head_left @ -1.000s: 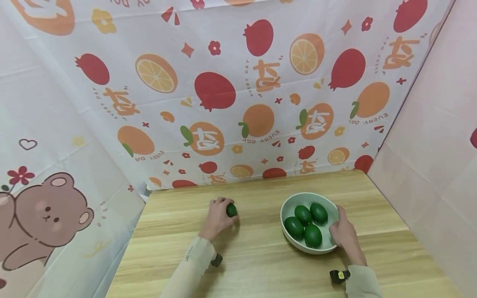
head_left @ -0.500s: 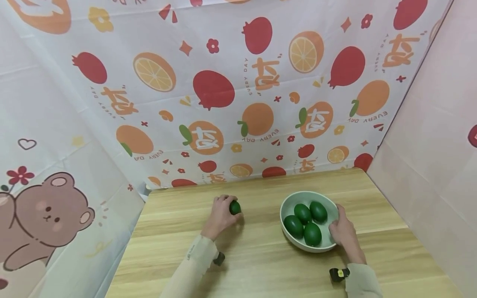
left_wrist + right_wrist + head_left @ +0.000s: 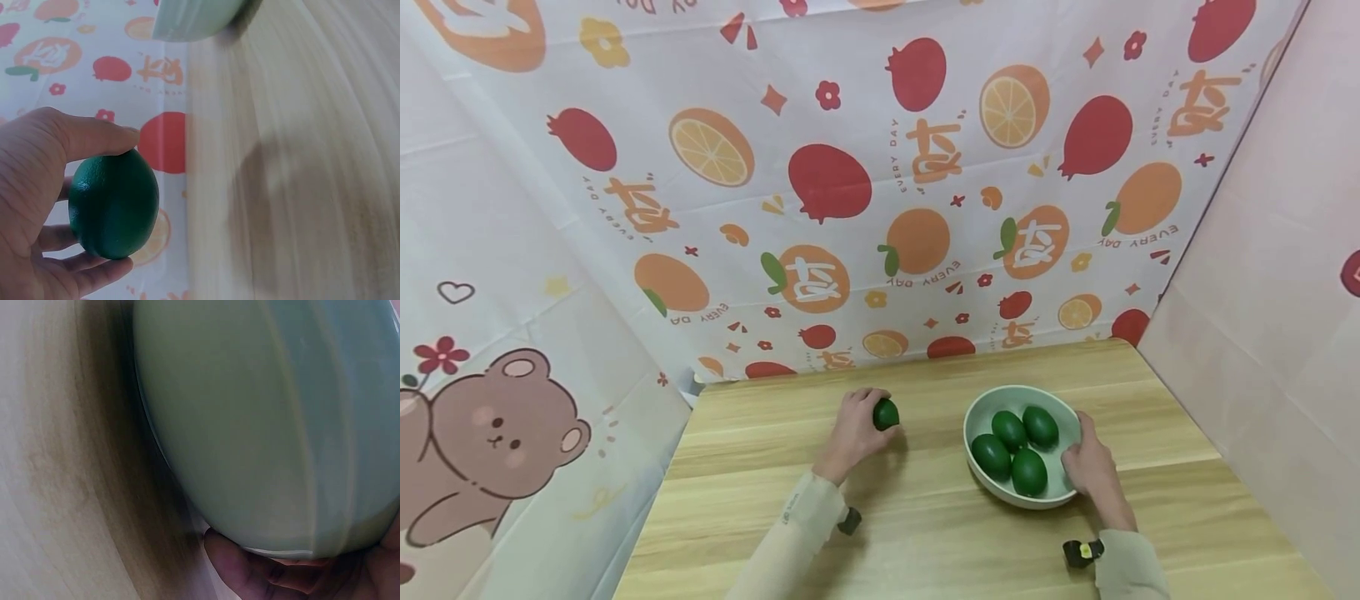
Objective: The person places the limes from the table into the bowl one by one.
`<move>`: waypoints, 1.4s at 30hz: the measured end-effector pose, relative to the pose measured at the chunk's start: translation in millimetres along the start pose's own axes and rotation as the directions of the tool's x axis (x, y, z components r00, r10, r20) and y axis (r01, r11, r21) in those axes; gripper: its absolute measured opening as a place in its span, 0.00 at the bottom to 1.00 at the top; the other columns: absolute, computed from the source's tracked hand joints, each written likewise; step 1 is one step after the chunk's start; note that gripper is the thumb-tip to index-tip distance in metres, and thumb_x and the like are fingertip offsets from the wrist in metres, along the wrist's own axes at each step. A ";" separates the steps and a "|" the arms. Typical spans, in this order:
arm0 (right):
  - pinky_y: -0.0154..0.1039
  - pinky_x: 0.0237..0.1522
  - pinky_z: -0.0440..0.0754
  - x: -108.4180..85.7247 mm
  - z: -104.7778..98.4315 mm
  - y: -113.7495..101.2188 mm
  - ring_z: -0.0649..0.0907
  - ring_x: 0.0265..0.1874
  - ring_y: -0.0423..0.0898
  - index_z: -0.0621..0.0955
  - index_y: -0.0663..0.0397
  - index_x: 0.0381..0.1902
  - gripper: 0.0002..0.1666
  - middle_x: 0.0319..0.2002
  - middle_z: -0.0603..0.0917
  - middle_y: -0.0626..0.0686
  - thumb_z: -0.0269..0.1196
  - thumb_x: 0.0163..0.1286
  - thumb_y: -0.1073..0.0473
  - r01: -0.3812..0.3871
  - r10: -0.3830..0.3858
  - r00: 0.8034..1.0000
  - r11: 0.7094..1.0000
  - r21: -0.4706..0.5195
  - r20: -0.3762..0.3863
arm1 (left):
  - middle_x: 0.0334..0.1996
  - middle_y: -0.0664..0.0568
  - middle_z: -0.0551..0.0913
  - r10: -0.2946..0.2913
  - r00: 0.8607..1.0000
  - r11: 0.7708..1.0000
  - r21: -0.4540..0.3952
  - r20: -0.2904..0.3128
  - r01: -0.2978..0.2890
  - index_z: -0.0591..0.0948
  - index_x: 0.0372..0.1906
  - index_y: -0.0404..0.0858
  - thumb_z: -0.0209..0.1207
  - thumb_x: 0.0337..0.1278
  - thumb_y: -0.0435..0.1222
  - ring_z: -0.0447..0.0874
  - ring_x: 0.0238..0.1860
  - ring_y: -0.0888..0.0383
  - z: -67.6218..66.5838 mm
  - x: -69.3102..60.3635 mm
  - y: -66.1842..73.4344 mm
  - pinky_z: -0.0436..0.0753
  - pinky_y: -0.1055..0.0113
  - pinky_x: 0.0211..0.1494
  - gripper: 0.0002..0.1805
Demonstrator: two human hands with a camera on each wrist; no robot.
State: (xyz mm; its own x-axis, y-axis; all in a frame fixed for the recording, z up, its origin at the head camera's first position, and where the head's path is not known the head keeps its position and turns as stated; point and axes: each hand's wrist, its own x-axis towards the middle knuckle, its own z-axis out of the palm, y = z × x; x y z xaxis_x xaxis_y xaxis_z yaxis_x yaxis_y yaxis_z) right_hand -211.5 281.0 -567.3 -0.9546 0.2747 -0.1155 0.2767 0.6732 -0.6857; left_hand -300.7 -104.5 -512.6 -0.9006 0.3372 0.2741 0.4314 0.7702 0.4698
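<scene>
Pinched between the thumb and fingers of my left hand (image 3: pixel 856 432) is a dark green egg-shaped fruit (image 3: pixel 886 414), held left of the bowl. In the left wrist view the fruit (image 3: pixel 114 205) looks smooth and glossy, with the thumb across its top and fingers around its far side and below. A pale green bowl (image 3: pixel 1028 504) stands on the table to the right, containing several similar green fruits (image 3: pixel 1028 473). My right hand (image 3: pixel 1092 467) grips the bowl's right side, thumb over the rim. The right wrist view shows fingers (image 3: pixel 228 559) against the bowl's outside (image 3: pixel 237 425).
A light wood-grain table (image 3: pixel 925 542) carries everything. A fruit-printed cloth (image 3: pixel 865 208) hangs along the back edge. Pale cloth walls stand on both sides, the left one printed with a bear (image 3: pixel 505 433).
My left hand has moved a little to the right and toward the back with the green fruit, nearer the bowl. The right hand and bowl have stayed in place.
</scene>
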 end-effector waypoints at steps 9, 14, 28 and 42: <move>0.57 0.48 0.80 -0.7 1.8 3.1 0.80 0.52 0.68 0.47 0.57 0.80 0.44 0.69 0.66 0.80 0.44 0.66 0.65 -0.012 0.012 1.000 1.000 0.009 0.006 | 0.58 0.40 0.83 0.057 0.998 0.998 -0.011 0.001 -0.057 0.81 0.56 0.41 0.77 0.47 0.42 0.78 0.56 0.39 0.0 2.5 16.2 0.82 0.45 0.52 0.29; 0.59 0.51 0.79 -1.1 1.6 5.2 0.78 0.55 0.69 0.47 0.58 0.80 0.44 0.69 0.65 0.79 0.44 0.67 0.64 -0.016 0.016 1.000 1.000 0.011 0.010 | 0.58 0.42 0.83 0.098 0.995 0.995 -0.032 0.008 -0.098 0.82 0.55 0.41 0.77 0.46 0.42 0.78 0.56 0.40 1.7 4.4 24.5 0.80 0.44 0.55 0.28; 0.57 0.49 0.80 1.0 0.5 1.9 0.80 0.51 0.68 0.48 0.59 0.80 0.43 0.68 0.67 0.80 0.44 0.67 0.64 -0.009 0.009 1.000 1.000 0.012 0.003 | 0.59 0.38 0.82 0.227 0.973 0.972 -0.056 -0.039 -0.229 0.83 0.55 0.40 0.78 0.44 0.38 0.78 0.57 0.36 11.1 12.8 50.6 0.83 0.45 0.54 0.28; 0.65 0.59 0.76 0.8 0.8 3.2 0.75 0.61 0.72 0.47 0.58 0.80 0.41 0.72 0.63 0.78 0.41 0.70 0.63 -0.006 0.006 1.000 1.000 0.030 0.005 | 0.61 0.42 0.80 0.247 0.969 0.966 -0.078 0.002 -0.246 0.82 0.57 0.42 0.76 0.47 0.40 0.76 0.61 0.43 18.7 14.5 72.8 0.81 0.46 0.59 0.28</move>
State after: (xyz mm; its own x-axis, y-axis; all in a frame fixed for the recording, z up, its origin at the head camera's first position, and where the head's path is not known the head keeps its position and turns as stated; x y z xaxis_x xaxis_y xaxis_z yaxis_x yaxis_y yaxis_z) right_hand -211.5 282.8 -570.2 -0.9534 0.2755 -0.1232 0.2793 0.6504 -0.7064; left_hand -283.3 -33.4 -490.1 -0.7662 0.5181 0.3802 0.6427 0.6187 0.4519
